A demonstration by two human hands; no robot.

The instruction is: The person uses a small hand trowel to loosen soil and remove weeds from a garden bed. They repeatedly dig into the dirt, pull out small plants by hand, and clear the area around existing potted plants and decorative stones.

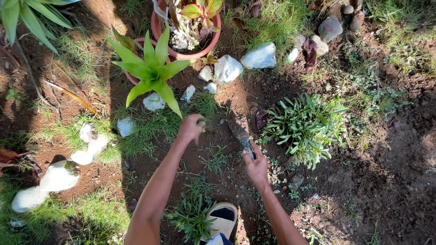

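The right hand's (256,167) grip is closed on the trowel (240,132), blade angled toward upper left; the left hand (190,128), fist-closed on a clump of weeds (208,123), sits just beside the blade tip.

Bright green spiky plant (152,72), terracotta pot (186,52), white stones (259,56), reddish-brown soil (390,181), beige sandal (222,220)

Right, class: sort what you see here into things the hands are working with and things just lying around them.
In use:
- left hand, closed on a small clump of weeds
- right hand, gripping a hand trowel with its blade on the soil

Lying about:
- white stones
- potted plants
- leafy green clump
- beige sandal
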